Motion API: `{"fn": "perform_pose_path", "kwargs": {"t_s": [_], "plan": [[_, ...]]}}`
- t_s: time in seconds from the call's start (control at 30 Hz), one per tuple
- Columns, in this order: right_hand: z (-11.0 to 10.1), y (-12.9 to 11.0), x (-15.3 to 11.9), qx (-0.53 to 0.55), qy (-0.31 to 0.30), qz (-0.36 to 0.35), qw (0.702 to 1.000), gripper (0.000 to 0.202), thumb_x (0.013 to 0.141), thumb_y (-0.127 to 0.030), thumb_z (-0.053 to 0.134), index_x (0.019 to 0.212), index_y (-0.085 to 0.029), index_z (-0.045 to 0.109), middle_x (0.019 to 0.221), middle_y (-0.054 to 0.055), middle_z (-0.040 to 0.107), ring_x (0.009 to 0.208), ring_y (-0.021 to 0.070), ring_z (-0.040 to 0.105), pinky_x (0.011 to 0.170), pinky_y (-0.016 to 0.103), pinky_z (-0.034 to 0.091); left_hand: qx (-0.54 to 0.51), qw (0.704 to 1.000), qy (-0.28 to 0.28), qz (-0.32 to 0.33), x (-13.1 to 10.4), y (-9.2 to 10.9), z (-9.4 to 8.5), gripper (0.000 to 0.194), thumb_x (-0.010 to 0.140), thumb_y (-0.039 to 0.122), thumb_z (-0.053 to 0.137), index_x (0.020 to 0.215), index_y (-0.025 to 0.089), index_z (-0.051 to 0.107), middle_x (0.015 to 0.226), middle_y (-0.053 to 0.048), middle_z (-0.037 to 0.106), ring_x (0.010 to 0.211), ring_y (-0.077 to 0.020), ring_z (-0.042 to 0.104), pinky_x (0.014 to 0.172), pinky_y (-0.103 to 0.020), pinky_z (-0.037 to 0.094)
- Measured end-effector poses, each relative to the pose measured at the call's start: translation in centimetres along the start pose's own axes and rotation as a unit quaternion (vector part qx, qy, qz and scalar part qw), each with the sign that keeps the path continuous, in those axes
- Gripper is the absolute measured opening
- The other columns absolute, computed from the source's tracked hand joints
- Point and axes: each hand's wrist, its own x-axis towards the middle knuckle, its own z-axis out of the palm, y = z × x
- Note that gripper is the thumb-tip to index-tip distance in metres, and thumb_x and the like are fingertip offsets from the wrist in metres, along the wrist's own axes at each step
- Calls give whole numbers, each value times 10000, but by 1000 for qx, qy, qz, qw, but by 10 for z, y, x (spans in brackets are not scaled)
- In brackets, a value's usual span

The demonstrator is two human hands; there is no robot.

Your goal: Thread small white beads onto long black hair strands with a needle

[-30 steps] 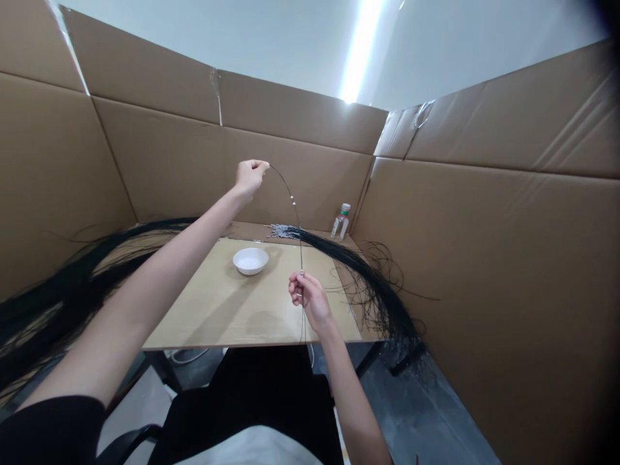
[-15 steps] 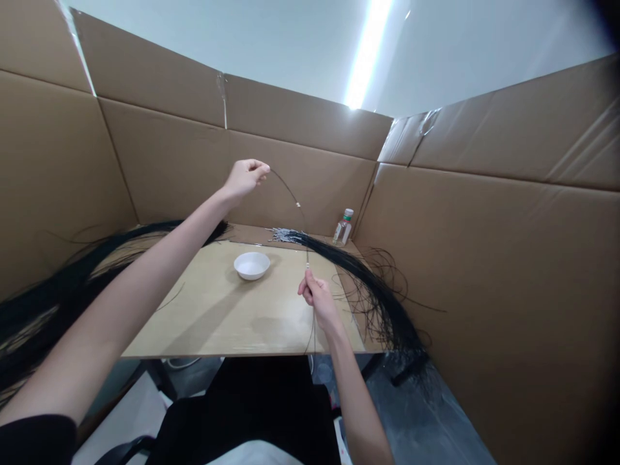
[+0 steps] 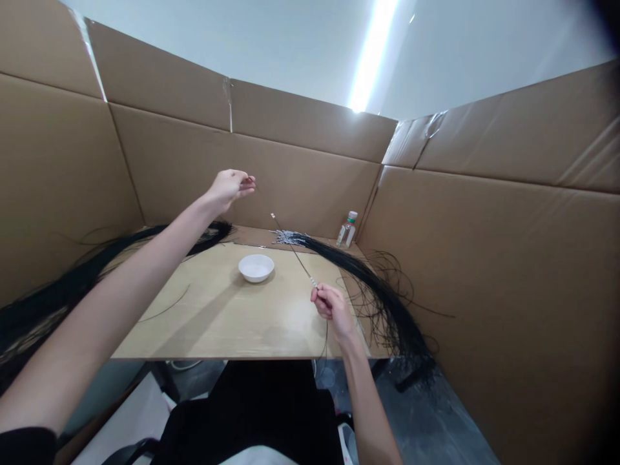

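Note:
A thin dark cord (image 3: 298, 257) with small white beads runs slanting between my two hands above the table. My left hand (image 3: 231, 187), raised in front of the back cardboard wall, pinches its upper end. Lower and to the right, my right hand (image 3: 334, 307) is closed around the cord, just below a short row of white beads (image 3: 314, 283). One more white piece (image 3: 273, 216) sits higher on the cord, nearer my left hand. Loose cord hangs down under my right hand past the table edge. A white bowl (image 3: 256, 268) rests on the table between my arms.
On the right lies a bundle of black cords (image 3: 368, 274) with white beaded ends (image 3: 290, 238). Another black bundle (image 3: 97, 261) stretches along the left. A clear bottle (image 3: 347, 230) stands in the back right corner. Cardboard walls (image 3: 300, 171) enclose the table (image 3: 217, 323).
My left hand has moved left and slightly down, my right hand right and down. The cord, curved before, is now pulled nearly straight. More beads show above my right hand.

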Motion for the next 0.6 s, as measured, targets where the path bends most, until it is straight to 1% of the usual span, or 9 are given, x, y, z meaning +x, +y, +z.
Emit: {"fn": "perform_pose_path", "kwargs": {"t_s": [0.07, 0.13, 0.2, 0.27, 0.33, 0.37, 0.43, 0.53, 0.6], "plan": [[2, 0, 0, 1, 5, -12, 1000, 331, 887, -474, 633, 737, -182, 590, 506, -117, 240, 453, 70, 115, 439, 247, 73, 3, 1000, -2, -4, 2, -2, 0, 138, 985, 223, 614, 880, 138, 646, 937, -66, 703, 877, -185, 690, 821, -369, 603], [4, 0, -2, 0, -6, -17, 1000, 341, 913, -527, 618, 874, -189, 630, 514, -130, 204, 454, 79, 96, 436, 245, 82, 7, 1000, -4, -8, 3, -3, 0, 150, 988, 274, 636, 955, 130, 661, 973, -54, 701, 870, -182, 689, 785, -362, 602], [6, -1, -6, -8, -35, -11, 999, 387, 924, -553, 617, 1036, -186, 663, 511, -130, 230, 448, 85, 113, 434, 244, 97, 12, 1000, -7, -10, 4, -4, 0, 161, 990, 289, 642, 992, 130, 670, 988, -52, 702, 861, -178, 688, 773, -356, 601], [9, -3, -9, -21, -69, 1, 997, 428, 919, -561, 635, 1085, -170, 694, 526, -98, 357, 445, 83, 179, 436, 249, 122, 18, 1000, -11, -13, 4, -5, 0, 155, 988, 285, 646, 993, 132, 677, 985, -51, 705, 854, -176, 687, 772, -354, 601], [12, -5, -12, -34, -84, 6, 996, 429, 900, -563, 669, 1013, -154, 733, 614, -36, 498, 471, 82, 259, 447, 257, 151, 22, 1000, -16, -15, 4, -7, 1, 146, 985, 277, 650, 983, 135, 681, 978, -50, 709, 851, -174, 687, 775, -354, 601], [13, -5, -12, -39, -82, 4, 996, 425, 890, -565, 685, 959, -149, 744, 642, -20, 518, 489, 83, 279, 457, 261, 158, 24, 999, -17, -16, 3, -7, 2, 143, 985, 274, 651, 979, 135, 682, 975, -50, 710, 850, -174, 687, 775, -354, 602], [15, -3, -12, -44, -61, -4, 997, 427, 884, -568, 698, 837, -146, 740, 595, -37, 446, 504, 86, 259, 473, 269, 147, 27, 999, -19, -17, 3, -8, 3, 144, 986, 275, 649, 980, 135, 683, 974, -50, 711, 847, -173, 687, 775, -354, 602], [15, 6, -10, -36, -13, -15, 999, 474, 901, -570, 670, 652, -167, 645, 498, -88, 250, 479, 85, 166, 478, 284, 97, 33, 999, -19, -17, 4, -9, 3, 154, 990, 284, 645, 992, 134, 682, 987, -52, 709, 851, -173, 687, 771, -352, 602], [13, 13, -8, -21, 13, -19, 1000, 495, 919, -561, 633, 602, -183, 584, 482, -97, 209, 463, 83, 139, 474, 288, 84, 39, 999, -20, -18, 5, -9, 3, 156, 990, 287, 646, 998, 136, 682, 1003, -57, 709, 861, -175, 688, 774, -351, 602]]}}
